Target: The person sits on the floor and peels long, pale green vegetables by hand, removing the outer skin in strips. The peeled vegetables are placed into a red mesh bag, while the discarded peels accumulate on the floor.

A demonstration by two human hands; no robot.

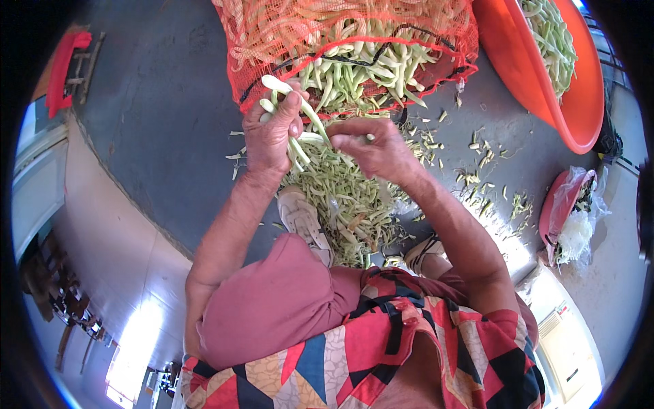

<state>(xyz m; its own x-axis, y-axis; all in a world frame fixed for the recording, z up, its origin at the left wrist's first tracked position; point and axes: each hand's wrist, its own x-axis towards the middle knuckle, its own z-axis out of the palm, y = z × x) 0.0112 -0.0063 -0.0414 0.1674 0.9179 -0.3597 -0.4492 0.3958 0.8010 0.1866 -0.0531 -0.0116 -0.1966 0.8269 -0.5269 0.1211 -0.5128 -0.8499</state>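
Note:
My left hand (273, 130) grips several pale green beans (310, 111), whose ends stick out above and below the fist. My right hand (383, 148) has its thumb and forefinger at the lower tip of the longest one. A short round bean end (370, 137) also shows between the fingers of that hand. Just beyond both hands lies a red mesh sack (255, 51), its mouth towards me, with many green beans (337, 82) spilling at the opening. Below the hands, between my shoes, is a heap of bean trimmings (352, 204).
At the upper right stands a large orange basin (575, 125) with beans (549, 46) in it. A pink bin (554, 204) with a plastic liner sits at the right. Loose bean scraps (477, 148) are scattered over the grey floor (168, 102). A pale wall (117, 204) curves along the left.

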